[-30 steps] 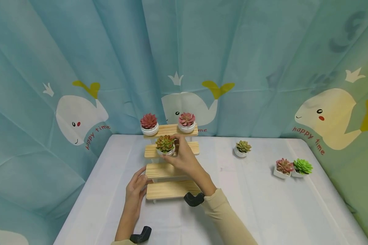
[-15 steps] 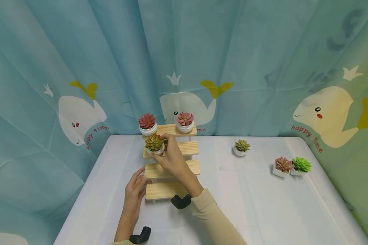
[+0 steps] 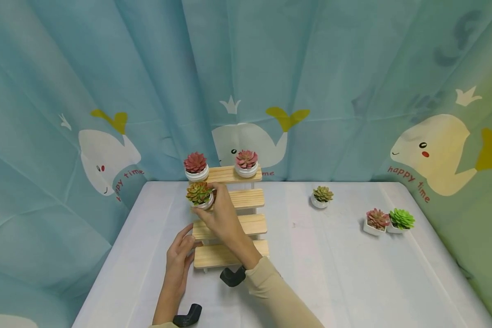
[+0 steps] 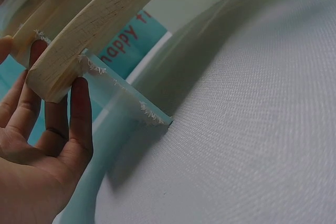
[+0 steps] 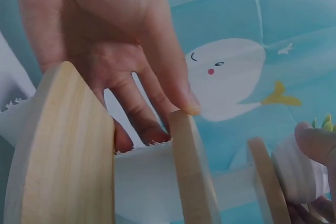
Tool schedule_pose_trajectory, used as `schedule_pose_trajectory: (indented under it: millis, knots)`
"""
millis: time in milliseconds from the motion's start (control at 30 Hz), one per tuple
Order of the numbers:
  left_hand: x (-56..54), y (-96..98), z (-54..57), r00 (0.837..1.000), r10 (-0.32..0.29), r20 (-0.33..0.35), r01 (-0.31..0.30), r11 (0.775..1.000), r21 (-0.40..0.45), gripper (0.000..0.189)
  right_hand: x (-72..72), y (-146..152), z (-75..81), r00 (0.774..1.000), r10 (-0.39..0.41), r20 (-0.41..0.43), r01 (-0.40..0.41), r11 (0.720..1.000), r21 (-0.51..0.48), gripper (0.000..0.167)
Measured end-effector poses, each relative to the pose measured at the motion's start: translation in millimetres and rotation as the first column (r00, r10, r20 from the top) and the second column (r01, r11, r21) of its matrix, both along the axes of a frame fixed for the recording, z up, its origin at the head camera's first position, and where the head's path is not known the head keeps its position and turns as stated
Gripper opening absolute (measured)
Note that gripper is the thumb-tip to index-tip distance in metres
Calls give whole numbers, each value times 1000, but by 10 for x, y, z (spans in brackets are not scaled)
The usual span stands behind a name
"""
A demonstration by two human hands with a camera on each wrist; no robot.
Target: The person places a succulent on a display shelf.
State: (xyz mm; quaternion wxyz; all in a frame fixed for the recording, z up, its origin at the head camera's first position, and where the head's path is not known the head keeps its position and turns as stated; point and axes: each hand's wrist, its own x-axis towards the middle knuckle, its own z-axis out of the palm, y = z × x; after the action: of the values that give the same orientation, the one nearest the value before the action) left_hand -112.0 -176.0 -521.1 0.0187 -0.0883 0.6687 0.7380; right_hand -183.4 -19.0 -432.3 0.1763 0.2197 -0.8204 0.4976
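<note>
My right hand [image 3: 225, 221] pinches the white pot [image 3: 206, 204] of a green-and-red succulent [image 3: 198, 193] between thumb and fingers. It is at the left end of the second tier from the top of a wooden stepped stand [image 3: 231, 255]. In the right wrist view the pot [image 5: 296, 171] appears to meet the board. My left hand [image 3: 179, 255] holds the stand's left side near the lower tiers. The left wrist view shows its fingertips [image 4: 80, 90] against the end of a board [image 4: 79, 35]. On the top tier stand a dark red succulent [image 3: 195, 162] and a pink succulent [image 3: 246, 159], both in round white pots.
To the right on the white-covered table [image 3: 303, 273] stand a dull green succulent [image 3: 323, 194], a reddish succulent [image 3: 377, 219] in an angular pot and a bright green one [image 3: 401, 219]. A blue curtain [image 3: 332, 82] with whale prints hangs behind the table.
My right hand has carried the green-and-red succulent leftward along the second tier to its left end. The left hand has kept its place on the stand.
</note>
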Motion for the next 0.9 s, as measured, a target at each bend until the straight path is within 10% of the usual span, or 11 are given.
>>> schedule_pose_trajectory:
  millis: [900]
  knots:
    - [-25,-1,-17,1000,1,2,-1,1000,-4,48,21,61,-56,1000,-19,-3,19,1000,22,78]
